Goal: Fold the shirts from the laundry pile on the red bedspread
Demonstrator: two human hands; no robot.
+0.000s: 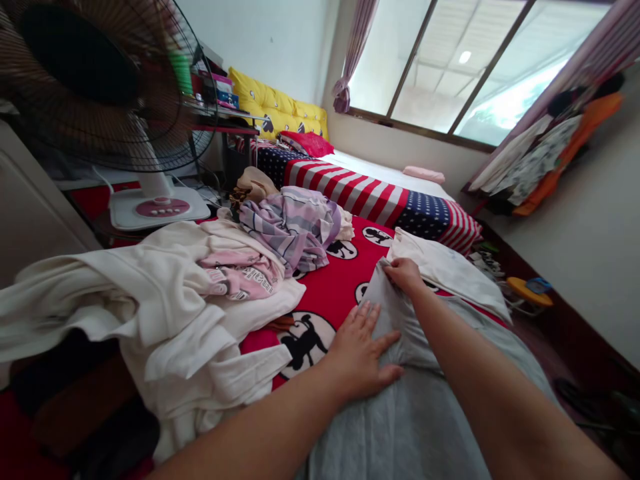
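A grey garment (pixel 400 427) lies spread on the red bedspread (pixel 345 287), which has white ovals with black cartoon figures. My left hand (pixel 360 350) rests flat on the garment's left edge, fingers spread. Farther up, my right hand (pixel 404 275) pinches the garment's far corner between closed fingers. Just beyond it lies a folded white garment (pixel 450 263). To the left of my hands, a heap of white clothes (pixel 185 320) surrounds a pink printed cloth (pixel 243 275). A purple checked garment (pixel 295 223) sits crumpled behind that heap.
A fan (pixel 150 193) stands at the left. Behind the bedspread is a second bed with a stars-and-stripes cover (pixel 345 190), a red pillow (pixel 307 142) and a yellow cushioned backrest (pixel 275 100). Clothes (pixel 545 160) hang at the right, above a small yellow stool (pixel 529 291).
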